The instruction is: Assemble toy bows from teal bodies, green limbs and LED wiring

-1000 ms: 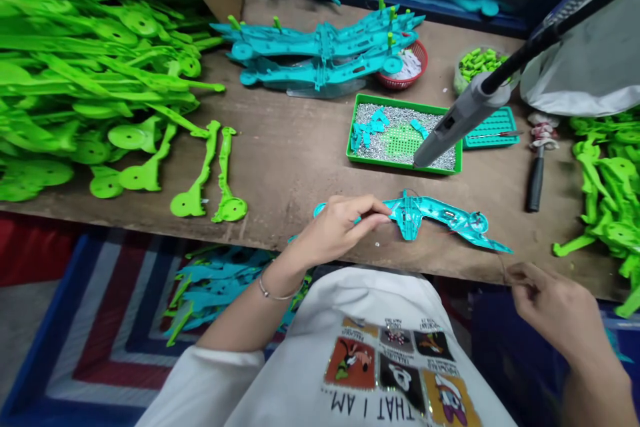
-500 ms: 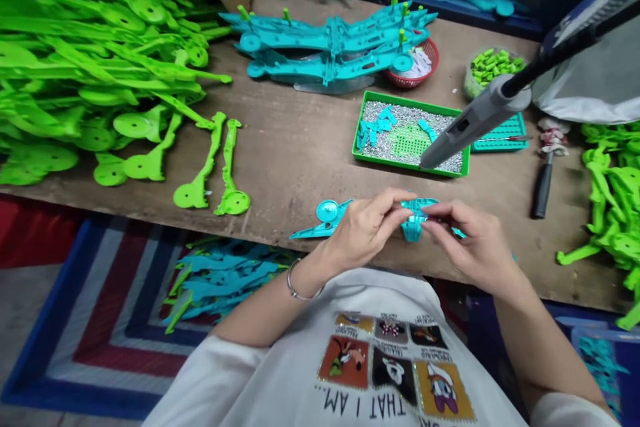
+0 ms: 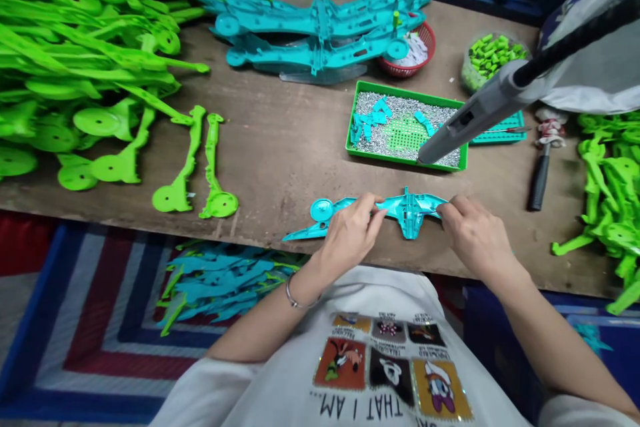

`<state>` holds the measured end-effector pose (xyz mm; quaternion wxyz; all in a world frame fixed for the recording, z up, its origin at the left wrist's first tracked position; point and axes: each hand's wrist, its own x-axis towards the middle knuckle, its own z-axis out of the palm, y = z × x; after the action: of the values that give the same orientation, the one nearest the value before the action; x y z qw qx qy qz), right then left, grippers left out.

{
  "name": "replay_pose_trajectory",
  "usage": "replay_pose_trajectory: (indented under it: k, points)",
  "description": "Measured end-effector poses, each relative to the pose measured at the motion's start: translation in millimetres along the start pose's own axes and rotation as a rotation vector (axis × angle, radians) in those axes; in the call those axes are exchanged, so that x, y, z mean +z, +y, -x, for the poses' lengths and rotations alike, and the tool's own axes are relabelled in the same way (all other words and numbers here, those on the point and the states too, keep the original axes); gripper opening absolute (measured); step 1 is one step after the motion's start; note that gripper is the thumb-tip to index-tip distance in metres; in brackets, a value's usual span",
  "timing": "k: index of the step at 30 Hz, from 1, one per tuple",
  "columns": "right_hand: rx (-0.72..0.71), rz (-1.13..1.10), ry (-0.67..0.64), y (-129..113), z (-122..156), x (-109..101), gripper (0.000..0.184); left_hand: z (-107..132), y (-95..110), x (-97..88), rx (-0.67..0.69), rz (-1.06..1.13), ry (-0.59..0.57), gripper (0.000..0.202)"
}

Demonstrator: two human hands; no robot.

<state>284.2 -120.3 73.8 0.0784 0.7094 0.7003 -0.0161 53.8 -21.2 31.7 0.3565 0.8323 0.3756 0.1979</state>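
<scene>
- Teal part (image 3: 411, 217): right side mostly hidden by the right grip (image 3: 474, 235).
- Green pile (image 3: 90, 60): cropped at left.
- Silvery bits (image 3: 400, 105) in green tray (image 3: 380, 155): too small to tell.

And it's soft, fairly even light across the desk (image 3: 280, 140), white glints popping off the glossy turquoise part (image 3: 393, 205), so it looks lit from above! Under the front edge, lower right, deep shadow takes over. Out left, the green pile (image 3: 75, 33) smears soft, stretched by the wide view, while the white shirt (image 3: 285, 373) glows pale, its print crisp enough to read.
</scene>
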Motion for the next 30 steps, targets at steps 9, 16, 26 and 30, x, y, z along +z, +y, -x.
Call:
replay_pose_trajectory:
  k: [9,16,26,30]
  points:
    - [-0.079,0.086,-0.055,-3,-6,-10,0.014,0,4,5.8,0.174,-0.267,-0.038,0.016]
    - [0.002,-0.062,-0.169,-4,-15,1,0.018,-5,1,11.2,0.195,-0.278,-0.109,0.021]
    - [-0.020,-0.644,-0.035,20,-20,30,0.024,12,1,11.8,0.105,0.044,-0.030,0.017]
    - [-0.033,-0.682,-0.047,23,-20,29,0.023,36,13,22.0,-0.414,0.813,-0.148,0.033]
